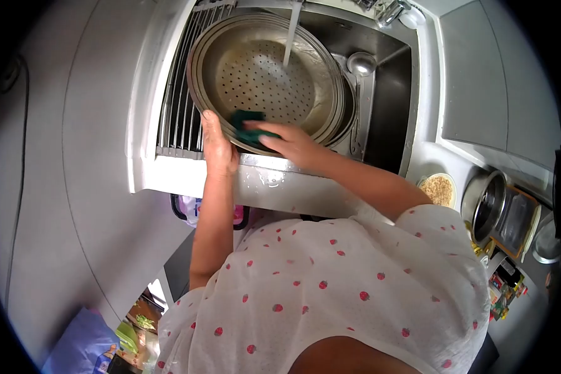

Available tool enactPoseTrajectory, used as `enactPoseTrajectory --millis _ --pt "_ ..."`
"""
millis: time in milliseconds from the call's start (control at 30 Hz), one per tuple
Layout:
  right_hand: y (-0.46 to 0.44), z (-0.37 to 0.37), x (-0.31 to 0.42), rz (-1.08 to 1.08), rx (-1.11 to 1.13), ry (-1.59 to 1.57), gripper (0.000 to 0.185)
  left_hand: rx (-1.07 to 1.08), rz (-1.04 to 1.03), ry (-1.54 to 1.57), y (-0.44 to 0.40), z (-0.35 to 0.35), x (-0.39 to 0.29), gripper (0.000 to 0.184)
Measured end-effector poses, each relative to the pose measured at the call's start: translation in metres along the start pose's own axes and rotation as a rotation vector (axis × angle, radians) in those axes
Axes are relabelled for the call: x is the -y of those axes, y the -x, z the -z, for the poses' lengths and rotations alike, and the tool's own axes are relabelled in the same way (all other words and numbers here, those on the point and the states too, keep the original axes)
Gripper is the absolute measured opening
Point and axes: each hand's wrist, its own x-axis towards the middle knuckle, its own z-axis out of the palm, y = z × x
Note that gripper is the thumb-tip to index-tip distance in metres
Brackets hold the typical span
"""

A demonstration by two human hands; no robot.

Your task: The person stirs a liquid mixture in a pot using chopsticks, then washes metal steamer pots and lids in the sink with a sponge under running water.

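Note:
A wide metal steamer pan [265,81] with a perforated bottom rests tilted over the sink, and water from the tap [292,34] runs into it. My left hand [219,146] grips the pan's near left rim, thumb on top and the fingers hidden under the edge. A dark green scouring pad [249,128] is pressed against the near inner wall of the pan by my right hand [293,142], which is slightly blurred. Beneath the steamer shows the edge of another metal pan [349,103].
Right of the pan, a ladle [361,64] lies in the sink [389,100]. A roll-up drying rack [177,106] covers the sink's left side. On the right counter stand a bowl of grainy food [438,189] and a metal pot [484,206].

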Motion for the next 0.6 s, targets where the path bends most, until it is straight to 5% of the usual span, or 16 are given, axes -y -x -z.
enactPoseTrajectory --millis 67,167,267,367,500,600 --pt "0.028 0.040 -0.035 0.132 0.057 0.492 0.036 -0.011 -0.022 -0.061 0.005 -0.012 -0.011 0.055" --pt "0.032 0.097 -0.081 0.042 -0.157 1.130 0.037 -0.012 -0.035 -0.070 0.009 -0.019 -0.016 0.050" --pt "-0.017 0.118 -0.104 0.013 -0.488 1.277 0.037 -0.037 0.056 -0.061 0.011 -0.018 -0.008 0.051" --pt "-0.097 0.099 -0.116 0.031 -0.733 0.939 0.041 -0.008 0.129 -0.056 0.016 -0.018 -0.002 0.052" --pt "-0.136 0.024 -0.058 0.358 -0.518 0.642 0.044 -0.082 0.175 -0.043 0.016 -0.013 0.004 0.053" --pt "-0.137 0.039 -0.040 0.527 -0.499 1.083 0.043 -0.110 0.195 -0.033 0.016 -0.011 -0.009 0.052"
